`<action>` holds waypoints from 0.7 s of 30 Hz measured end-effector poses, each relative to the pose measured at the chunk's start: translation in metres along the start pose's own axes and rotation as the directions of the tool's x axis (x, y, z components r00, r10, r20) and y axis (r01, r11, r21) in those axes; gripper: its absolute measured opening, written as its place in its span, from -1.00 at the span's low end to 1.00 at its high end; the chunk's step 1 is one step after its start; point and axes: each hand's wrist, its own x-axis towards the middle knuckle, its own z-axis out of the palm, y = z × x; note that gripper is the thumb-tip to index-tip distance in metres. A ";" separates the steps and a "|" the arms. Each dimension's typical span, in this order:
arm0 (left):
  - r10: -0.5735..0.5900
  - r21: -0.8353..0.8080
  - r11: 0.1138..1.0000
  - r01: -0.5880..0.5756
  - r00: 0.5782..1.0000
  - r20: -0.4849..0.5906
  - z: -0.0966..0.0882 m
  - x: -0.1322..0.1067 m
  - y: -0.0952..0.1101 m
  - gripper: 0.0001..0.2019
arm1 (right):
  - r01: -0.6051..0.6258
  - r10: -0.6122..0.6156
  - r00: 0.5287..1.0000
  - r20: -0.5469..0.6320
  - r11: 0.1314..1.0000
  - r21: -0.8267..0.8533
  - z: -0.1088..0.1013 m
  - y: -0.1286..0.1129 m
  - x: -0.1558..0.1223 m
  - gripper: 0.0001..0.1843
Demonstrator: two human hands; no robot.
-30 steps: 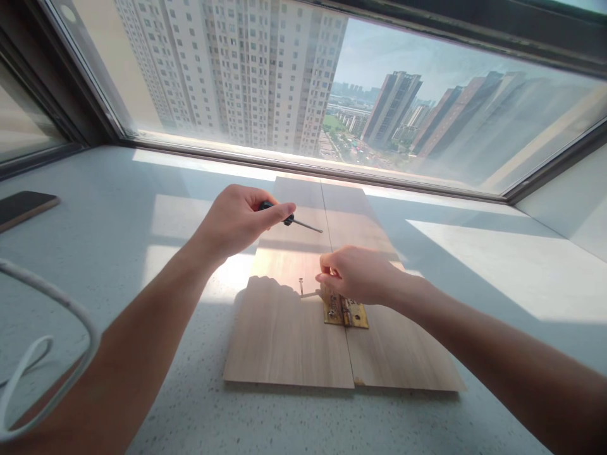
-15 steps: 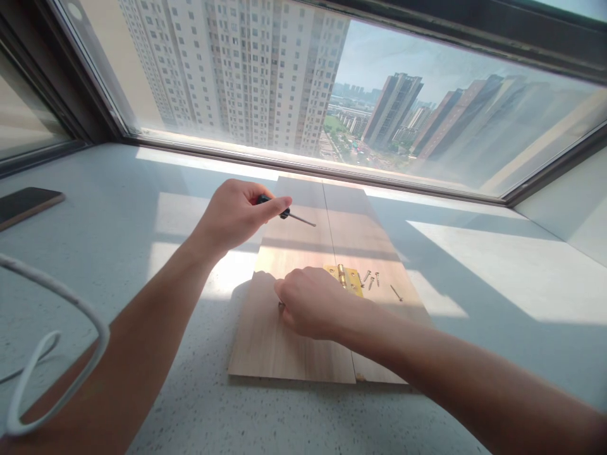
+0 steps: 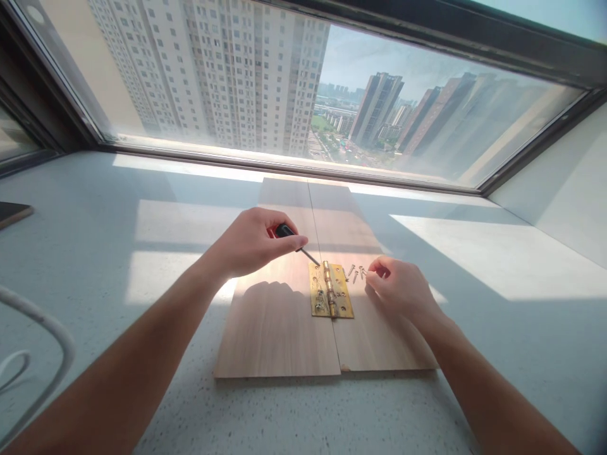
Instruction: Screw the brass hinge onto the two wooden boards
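Observation:
My left hand is closed around the black handle of a screwdriver. Its thin metal shaft points down to the right, the tip close to the top edge of a brass hinge. The hinge lies spread open across the seam between two pale wooden boards, and screw heads show in its left leaf. Several loose screws rest on the right board beside the hinge. My right hand is just right of these screws, thumb and fingers pinched together; what is between the fingertips, if anything, is hidden.
The boards lie on a speckled white sill below a dark-framed window. A white cable loops at the left beside my forearm. A dark flat phone-like object lies at the far left edge.
My right hand has moved from over the left board to the screws on the right, uncovering the hinge. The screwdriver tip has come down nearer the hinge. The view has shifted slightly right.

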 end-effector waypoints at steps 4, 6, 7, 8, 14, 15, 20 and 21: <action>-0.006 0.032 0.999 0.003 0.998 0.065 0.003 -0.001 0.000 -0.68 | 0.005 0.043 0.977 -0.208 0.974 0.226 0.010 0.012 -0.007 -0.48; 0.008 0.017 1.000 -0.009 0.995 0.098 0.005 -0.001 0.001 -0.67 | 0.059 0.083 0.946 -0.312 0.906 0.420 0.013 0.025 -0.005 -0.43; 0.016 0.012 1.000 -0.017 0.994 0.110 0.006 -0.001 0.001 -0.68 | 0.085 0.119 0.924 -0.362 0.862 0.500 0.014 0.032 -0.004 -0.45; 0.024 0.009 1.000 -0.025 0.992 0.120 0.007 -0.001 0.002 -0.69 | 0.108 0.169 0.893 -0.417 0.819 0.564 0.015 0.040 -0.002 -0.47; 0.028 0.010 0.999 -0.030 0.983 0.183 0.014 -0.005 0.008 -0.74 | 0.146 0.314 0.819 -0.480 0.695 0.704 0.009 0.069 0.006 -0.28; 0.024 0.015 1.000 -0.027 0.981 0.194 0.015 -0.006 0.009 -0.74 | 0.129 0.304 0.843 -0.443 0.685 0.717 0.009 0.072 0.005 -0.21; -0.002 0.067 0.998 -0.012 0.978 0.210 0.017 -0.008 0.014 -0.76 | 0.068 0.339 0.852 -0.398 0.683 0.728 0.012 0.074 0.004 -0.37; -0.001 0.080 0.997 -0.017 0.977 0.211 0.017 -0.008 0.014 -0.77 | 0.065 0.365 0.831 -0.419 0.685 0.725 0.013 0.073 0.004 -0.46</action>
